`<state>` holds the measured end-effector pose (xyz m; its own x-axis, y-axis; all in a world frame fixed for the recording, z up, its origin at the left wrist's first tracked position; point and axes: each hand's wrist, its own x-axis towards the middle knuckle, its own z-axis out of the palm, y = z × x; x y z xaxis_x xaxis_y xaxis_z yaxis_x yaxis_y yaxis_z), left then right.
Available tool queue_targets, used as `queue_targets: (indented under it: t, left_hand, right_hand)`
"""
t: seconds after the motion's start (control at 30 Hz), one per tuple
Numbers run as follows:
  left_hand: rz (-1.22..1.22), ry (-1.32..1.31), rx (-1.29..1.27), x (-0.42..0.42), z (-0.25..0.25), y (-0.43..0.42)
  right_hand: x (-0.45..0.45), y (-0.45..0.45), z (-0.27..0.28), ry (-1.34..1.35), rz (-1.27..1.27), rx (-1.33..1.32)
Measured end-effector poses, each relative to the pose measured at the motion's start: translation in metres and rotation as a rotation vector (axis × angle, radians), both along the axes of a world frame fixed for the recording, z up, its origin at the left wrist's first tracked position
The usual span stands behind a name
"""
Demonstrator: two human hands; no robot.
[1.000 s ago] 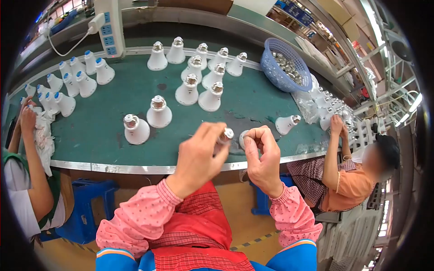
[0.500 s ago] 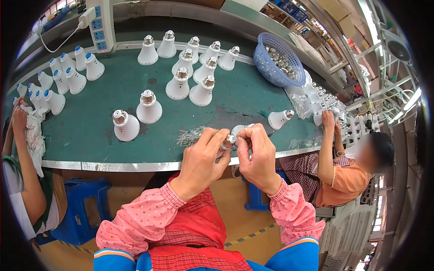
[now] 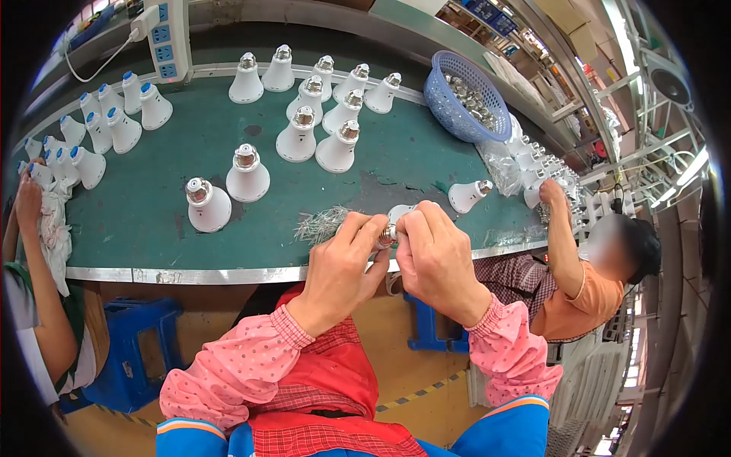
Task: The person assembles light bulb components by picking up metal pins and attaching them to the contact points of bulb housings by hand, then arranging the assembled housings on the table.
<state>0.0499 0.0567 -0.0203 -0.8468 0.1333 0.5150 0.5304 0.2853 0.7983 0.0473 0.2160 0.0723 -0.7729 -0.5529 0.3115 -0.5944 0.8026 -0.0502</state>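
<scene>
My left hand is wrapped round a white light bulb with a silvery metal screw cap, held above the table's front edge. My right hand is closed in a pinch right at that cap; whatever lies between its fingertips is hidden. Just beyond my fingers is another white bulb, partly covered by them. A loose heap of thin metal pins lies beside my left hand. To the right, a tilted bulb rests on the table.
Several capped bulbs stand across the green table. Blue-topped bulbs are at left. A blue basket holds metal caps. Co-workers' hands work at both sides. A power strip stands at the back.
My right hand has moved in against the bulb's cap, its fingers drawn closer together. My left hand keeps its hold. The right-hand co-worker's arm has shifted slightly.
</scene>
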Motion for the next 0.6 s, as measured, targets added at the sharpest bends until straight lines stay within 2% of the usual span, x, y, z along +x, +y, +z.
queue_targets:
  t: [0.47, 0.6]
  left_hand:
    - [0.047, 0.062, -0.048, 0.003, -0.004, 0.005]
    - [0.051, 0.059, -0.043, 0.004, -0.005, 0.004]
  right_hand:
    - [0.003, -0.007, 0.014, 0.044, 0.031, 0.183]
    - [0.001, -0.003, 0.002, 0.090, 0.038, 0.115]
